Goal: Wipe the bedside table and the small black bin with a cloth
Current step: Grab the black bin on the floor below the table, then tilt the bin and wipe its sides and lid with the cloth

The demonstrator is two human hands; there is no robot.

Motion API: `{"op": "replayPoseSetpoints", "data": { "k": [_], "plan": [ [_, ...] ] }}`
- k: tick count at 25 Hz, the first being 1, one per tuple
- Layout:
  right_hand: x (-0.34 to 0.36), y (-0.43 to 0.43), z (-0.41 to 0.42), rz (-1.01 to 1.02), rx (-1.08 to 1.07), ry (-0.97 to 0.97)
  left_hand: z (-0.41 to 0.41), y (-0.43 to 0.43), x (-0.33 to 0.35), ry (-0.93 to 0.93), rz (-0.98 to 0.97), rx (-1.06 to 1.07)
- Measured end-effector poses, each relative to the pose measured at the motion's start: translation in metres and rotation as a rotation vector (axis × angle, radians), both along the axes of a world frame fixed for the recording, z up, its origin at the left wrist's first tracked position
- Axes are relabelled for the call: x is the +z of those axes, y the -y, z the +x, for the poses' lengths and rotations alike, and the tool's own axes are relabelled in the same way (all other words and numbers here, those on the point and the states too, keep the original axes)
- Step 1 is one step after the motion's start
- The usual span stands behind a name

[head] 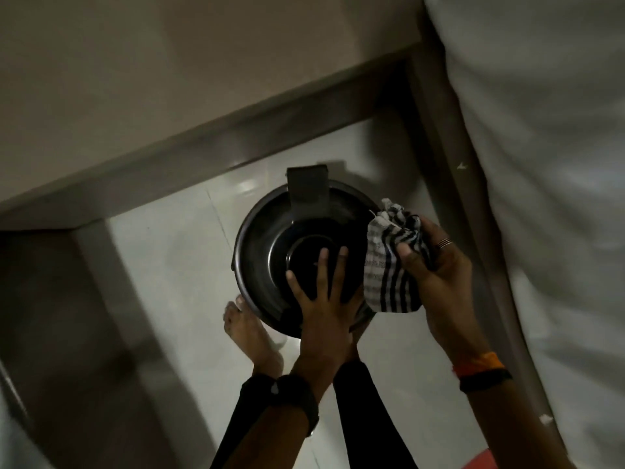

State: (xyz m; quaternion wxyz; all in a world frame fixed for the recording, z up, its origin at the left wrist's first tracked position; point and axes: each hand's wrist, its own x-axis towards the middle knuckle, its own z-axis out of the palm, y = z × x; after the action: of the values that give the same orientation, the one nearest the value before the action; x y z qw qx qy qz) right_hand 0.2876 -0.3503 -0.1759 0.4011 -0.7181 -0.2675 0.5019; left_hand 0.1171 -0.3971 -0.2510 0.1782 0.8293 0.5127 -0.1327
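The small black bin [297, 245] stood on the pale tiled floor [176, 252], seen from above w/ its round lid up and a flat hinge tab at the far edge. It sat in the corner between a grey skirting run along the far wall [216, 126] and the bed [541, 164] on the right, which was draped in a light sheet. Left hand [321, 292] lay flat on the near part of the lid, fingers spread wide, holding nothing, just pressing down to steady the bin. Right hand [436, 265] was closed round a bunched blue-and-white checked cloth [389, 262], wad pressed against the bin's right rim. A ring showed on one finger; an orange thread and a dark band sat at that wrist. A bare foot [250, 330] rested just left of the bin, near side. Bedside table wasn't clearly in frame, so can't tell its state. Judging by this, the step in hand was wiping the bin's lid and rim. To do it well: keep the left palm pressing down so the light bin doesn't skate on the glossy tile, sweep the cloth round the rim in one direction, work into the groove btwn dome and rim and round the hinge, then shift the bracing hand so the patch under it gets wiped too. Refold to a clean face before the sides.
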Motion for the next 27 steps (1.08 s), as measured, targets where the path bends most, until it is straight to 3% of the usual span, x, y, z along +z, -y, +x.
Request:
{"op": "replayPoseSetpoints", "data": {
  "k": [4, 8, 10, 12, 14, 15, 20, 24, 26, 27],
  "plan": [
    [-0.003, 0.022, 0.006, 0.002, -0.284, -0.225, -0.024, -0.013, 0.014, 0.016, -0.042, 0.189],
    [-0.018, 0.014, -0.013, -0.056, -0.551, -0.33, -0.073, -0.064, 0.041, 0.167, -0.147, 0.593],
    [-0.025, 0.008, -0.055, -0.044, -0.475, -0.339, -0.085, -0.08, 0.055, 0.26, -0.219, 0.749],
    [-0.036, 0.003, -0.116, 0.002, -0.208, -0.235, -0.091, -0.089, 0.059, 0.319, -0.231, 0.803],
    [-0.056, -0.006, -0.164, 0.137, 0.13, -0.002, -0.097, -0.095, 0.058, 0.335, -0.215, 0.81],
    [-0.077, -0.014, -0.172, 0.172, 0.171, 0.117, -0.1, -0.098, 0.056, 0.341, -0.22, 0.816],
    [-0.16, -0.051, -0.122, -0.239, -0.211, 0.132, -0.113, -0.103, 0.052, 0.392, -0.286, 0.827],
    [-0.105, -0.021, -0.194, 0.037, -0.117, -0.03, -0.11, -0.112, 0.053, 0.407, -0.296, 0.866],
    [-0.093, 0.0, -0.212, 0.174, 0.033, 0.034, -0.115, -0.114, 0.05, 0.422, -0.279, 0.872],
    [-0.103, -0.004, -0.202, 0.186, 0.011, 0.061, -0.12, -0.11, 0.049, 0.437, -0.276, 0.87]
  ]
}}
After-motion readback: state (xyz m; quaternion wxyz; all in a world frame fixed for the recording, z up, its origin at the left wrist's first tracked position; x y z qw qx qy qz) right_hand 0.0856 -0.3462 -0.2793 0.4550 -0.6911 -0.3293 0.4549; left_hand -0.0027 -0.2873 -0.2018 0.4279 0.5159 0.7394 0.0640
